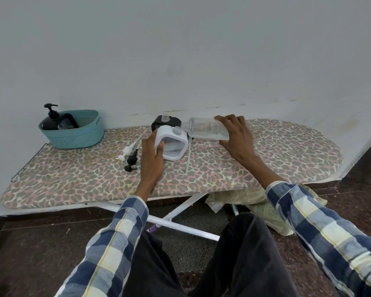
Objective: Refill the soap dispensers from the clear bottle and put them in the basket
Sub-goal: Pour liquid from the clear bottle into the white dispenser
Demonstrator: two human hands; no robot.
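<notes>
Clear bottle (208, 130) tipped in right hand (236, 140), white dispenser (172, 144) gripped by left hand (152, 159)

Leopard-print ironing board (266, 159) on white crossed legs (180, 213), set against a pale wall (180, 50). Dark speckled floor (41, 254) below, with a cream patterned cloth (259, 202) crumpled under the board's right end. Wire rack (26, 163) fixed at the board's left edge

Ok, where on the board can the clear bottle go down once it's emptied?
Bare cover lies right of the right hand, toward the ironing board's rounded end. It is crowded left of the white dispenser: loose pumps, then the basket.
</notes>
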